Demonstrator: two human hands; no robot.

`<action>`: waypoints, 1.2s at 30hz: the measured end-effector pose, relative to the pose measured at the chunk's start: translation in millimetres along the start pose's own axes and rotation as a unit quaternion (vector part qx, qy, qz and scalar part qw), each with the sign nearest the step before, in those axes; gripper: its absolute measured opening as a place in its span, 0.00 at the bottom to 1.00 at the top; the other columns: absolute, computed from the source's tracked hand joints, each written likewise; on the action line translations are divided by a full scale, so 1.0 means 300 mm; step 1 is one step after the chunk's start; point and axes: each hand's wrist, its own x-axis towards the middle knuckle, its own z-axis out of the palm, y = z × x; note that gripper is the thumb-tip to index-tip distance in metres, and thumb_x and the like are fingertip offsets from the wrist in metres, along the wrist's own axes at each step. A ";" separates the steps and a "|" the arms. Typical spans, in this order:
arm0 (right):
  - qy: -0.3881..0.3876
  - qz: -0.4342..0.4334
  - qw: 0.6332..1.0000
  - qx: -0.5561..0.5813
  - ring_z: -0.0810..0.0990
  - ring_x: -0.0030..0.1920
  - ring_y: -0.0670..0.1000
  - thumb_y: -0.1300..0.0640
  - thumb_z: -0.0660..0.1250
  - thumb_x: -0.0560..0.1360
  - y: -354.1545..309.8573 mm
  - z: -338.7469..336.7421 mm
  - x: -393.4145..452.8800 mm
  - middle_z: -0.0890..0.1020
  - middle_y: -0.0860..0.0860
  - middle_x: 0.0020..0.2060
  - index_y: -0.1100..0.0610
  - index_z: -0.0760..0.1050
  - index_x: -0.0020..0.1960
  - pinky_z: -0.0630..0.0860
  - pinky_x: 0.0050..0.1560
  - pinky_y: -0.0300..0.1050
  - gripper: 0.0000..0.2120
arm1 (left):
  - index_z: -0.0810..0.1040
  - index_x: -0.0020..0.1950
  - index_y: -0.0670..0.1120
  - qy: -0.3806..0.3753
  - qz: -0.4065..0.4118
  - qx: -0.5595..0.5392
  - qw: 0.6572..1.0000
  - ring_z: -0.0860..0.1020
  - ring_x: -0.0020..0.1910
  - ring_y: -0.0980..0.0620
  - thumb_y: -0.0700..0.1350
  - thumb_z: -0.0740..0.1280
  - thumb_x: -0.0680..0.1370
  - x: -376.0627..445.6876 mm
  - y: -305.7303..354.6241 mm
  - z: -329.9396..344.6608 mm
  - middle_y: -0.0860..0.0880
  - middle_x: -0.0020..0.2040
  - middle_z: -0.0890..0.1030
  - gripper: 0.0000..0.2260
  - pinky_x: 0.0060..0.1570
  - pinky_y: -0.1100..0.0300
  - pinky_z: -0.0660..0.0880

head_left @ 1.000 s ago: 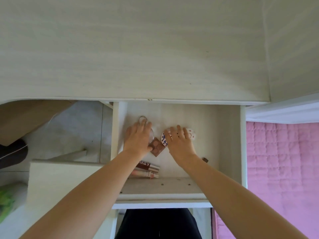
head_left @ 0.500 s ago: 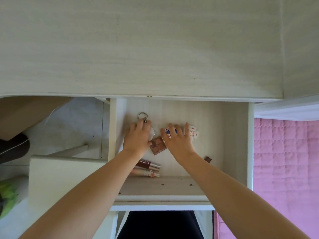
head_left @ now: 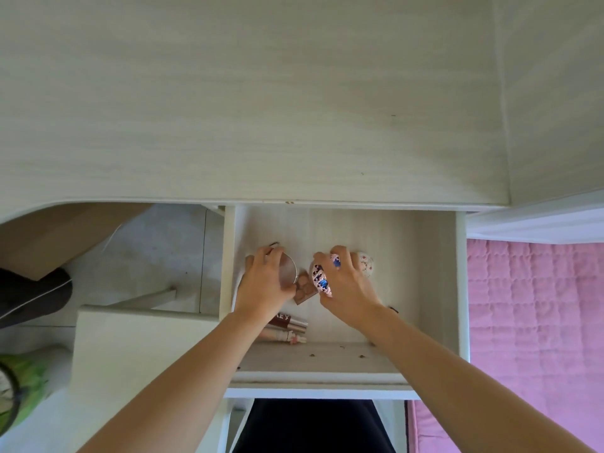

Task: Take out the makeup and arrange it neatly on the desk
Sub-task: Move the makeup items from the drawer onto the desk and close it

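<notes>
Both hands are inside the open white drawer (head_left: 438, 289) under the desk top (head_left: 261, 103). My left hand (head_left: 266, 286) grips a round metal-rimmed compact (head_left: 289, 268), tilted up off the drawer floor. My right hand (head_left: 346, 289) curls round a pink patterned oval case (head_left: 322, 279). A white oval case (head_left: 366, 264) with small prints lies just behind its fingers. Between the hands a brown eyeshadow palette (head_left: 304, 287) lies flat. Two lip gloss tubes (head_left: 291, 326) lie by the front left of the drawer, partly under my left wrist.
A pink quilted bed cover (head_left: 536, 338) lies to the right of the drawer. A white box or stool (head_left: 140, 348) stands at the left, with a brown cardboard box (head_left: 65, 237) under the desk beyond it. Something green (head_left: 23, 371) shows at the far left.
My left hand has closed round the round compact and tipped it up. My right hand has curled round the pink patterned case and raised it on edge.
</notes>
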 end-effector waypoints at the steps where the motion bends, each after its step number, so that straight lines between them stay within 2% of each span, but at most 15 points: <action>1: 0.005 0.007 1.000 0.018 0.66 0.60 0.59 0.58 0.71 0.65 -0.005 -0.017 -0.014 0.64 0.55 0.63 0.49 0.64 0.68 0.75 0.47 0.47 0.34 | 0.66 0.71 0.50 0.009 0.005 -0.010 1.000 0.66 0.64 0.44 0.53 0.73 0.68 -0.017 0.010 -0.017 0.48 0.67 0.67 0.33 0.54 0.53 0.73; 5: 0.045 0.028 0.996 0.075 0.66 0.58 0.60 0.52 0.69 0.64 -0.039 -0.099 -0.084 0.64 0.55 0.60 0.50 0.65 0.67 0.74 0.55 0.52 0.33 | 0.67 0.70 0.50 0.045 0.024 -0.066 0.997 0.68 0.64 0.47 0.53 0.75 0.68 -0.087 0.047 -0.094 0.49 0.67 0.67 0.34 0.56 0.56 0.73; 10: 0.103 0.025 0.987 0.121 0.67 0.56 0.58 0.44 0.59 0.64 -0.083 -0.206 -0.141 0.64 0.54 0.59 0.50 0.66 0.67 0.74 0.57 0.56 0.31 | 0.69 0.69 0.49 0.104 0.052 -0.132 0.984 0.72 0.62 0.50 0.52 0.75 0.68 -0.150 0.089 -0.205 0.50 0.66 0.69 0.32 0.58 0.56 0.74; 15: 0.150 -0.018 0.981 0.123 0.66 0.59 0.57 0.54 0.68 0.66 -0.113 -0.322 -0.113 0.63 0.52 0.61 0.47 0.62 0.68 0.77 0.53 0.50 0.32 | 0.68 0.68 0.52 0.150 0.070 -0.163 0.973 0.72 0.60 0.55 0.49 0.76 0.68 -0.148 0.116 -0.314 0.53 0.66 0.68 0.31 0.54 0.62 0.72; 18: 0.170 -0.034 0.979 0.103 0.66 0.61 0.57 0.53 0.68 0.66 -0.135 -0.399 -0.057 0.62 0.52 0.62 0.46 0.61 0.70 0.77 0.54 0.49 0.34 | 0.68 0.68 0.51 0.173 0.083 -0.163 0.968 0.70 0.60 0.57 0.48 0.76 0.68 -0.112 0.128 -0.387 0.53 0.66 0.67 0.31 0.53 0.66 0.69; 23: 0.204 -0.043 0.976 0.066 0.66 0.61 0.59 0.54 0.69 0.67 -0.160 -0.524 0.064 0.64 0.54 0.63 0.50 0.63 0.72 0.78 0.53 0.51 0.34 | 0.68 0.68 0.50 0.200 0.094 -0.152 0.963 0.71 0.60 0.56 0.48 0.76 0.67 -0.005 0.145 -0.504 0.53 0.65 0.67 0.32 0.53 0.66 0.69; 30: 0.189 -0.032 0.981 0.030 0.64 0.63 0.60 0.55 0.69 0.68 -0.186 -0.672 0.270 0.63 0.55 0.65 0.51 0.62 0.73 0.75 0.57 0.54 0.35 | 0.67 0.70 0.49 0.204 0.099 -0.097 0.969 0.72 0.63 0.49 0.48 0.74 0.70 0.200 0.177 -0.633 0.50 0.68 0.67 0.31 0.52 0.53 0.77; 36: 0.141 -0.016 0.990 0.007 0.62 0.64 0.58 0.54 0.67 0.69 -0.193 -0.703 0.401 0.60 0.54 0.66 0.50 0.59 0.73 0.73 0.60 0.52 0.34 | 0.67 0.69 0.47 0.149 0.079 -0.011 0.986 0.69 0.64 0.47 0.45 0.72 0.69 0.339 0.186 -0.671 0.49 0.67 0.67 0.29 0.50 0.52 0.76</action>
